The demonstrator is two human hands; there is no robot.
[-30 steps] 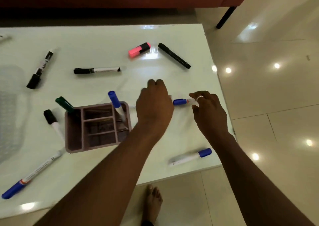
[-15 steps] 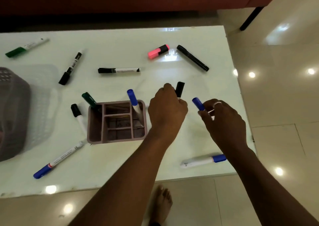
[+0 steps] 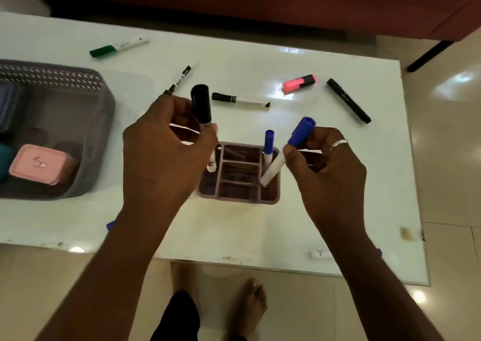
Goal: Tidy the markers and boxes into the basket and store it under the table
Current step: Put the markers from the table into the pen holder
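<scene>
My left hand (image 3: 166, 156) grips a black-capped marker (image 3: 201, 104) upright, its tip down at the left side of the mauve compartment organiser (image 3: 239, 197). My right hand (image 3: 330, 174) holds a blue-capped marker (image 3: 299, 135) tilted, its white end resting in the organiser's right compartment beside another blue-capped marker (image 3: 268, 143) that stands there. On the left sits the grey basket (image 3: 101, 122) with a pink box (image 3: 39, 163) inside. Loose on the white table (image 3: 234, 54) lie a green marker (image 3: 117, 47), a black-and-white marker (image 3: 240, 100), a pink highlighter (image 3: 299, 83) and a black marker (image 3: 348, 100).
Another marker (image 3: 181, 76) lies behind my left hand. A white marker end (image 3: 320, 254) shows at the front edge by my right forearm, a blue cap (image 3: 110, 225) by my left forearm. A red sofa (image 3: 260, 0) stands behind the table. My bare feet (image 3: 247, 304) are below.
Both hands lifted their markers off the table and carried them left to the organiser, one at each side. The view shifted, bringing the basket and pink box into sight.
</scene>
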